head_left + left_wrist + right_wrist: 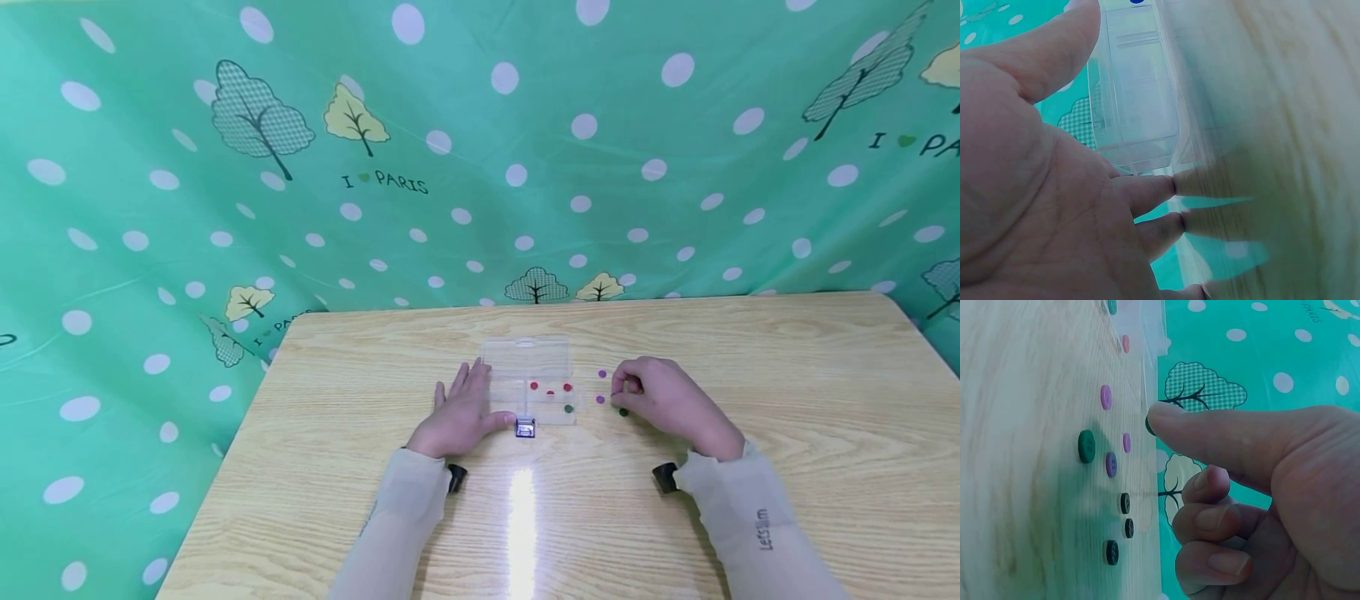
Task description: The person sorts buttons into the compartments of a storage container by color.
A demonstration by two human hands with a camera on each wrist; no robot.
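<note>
A clear plastic box (551,417) lies with its lid (525,357) folded back on the table. In one of its compartments are several red buttons (567,387) and a green button (568,409). My left hand (459,417) rests at the box's left side with straight fingers, the thumb by a small blue piece (525,428) at the front edge. To the right of the box, my right hand (663,400) pinches a dark green button (1150,425) just above the table. The thumb hides most of that button and the index finger.
On the table near the right hand lie purple buttons (1106,397), a loose green button (1087,447) and black buttons (1112,552). A green dotted cloth (465,150) hangs behind the wooden table (825,400).
</note>
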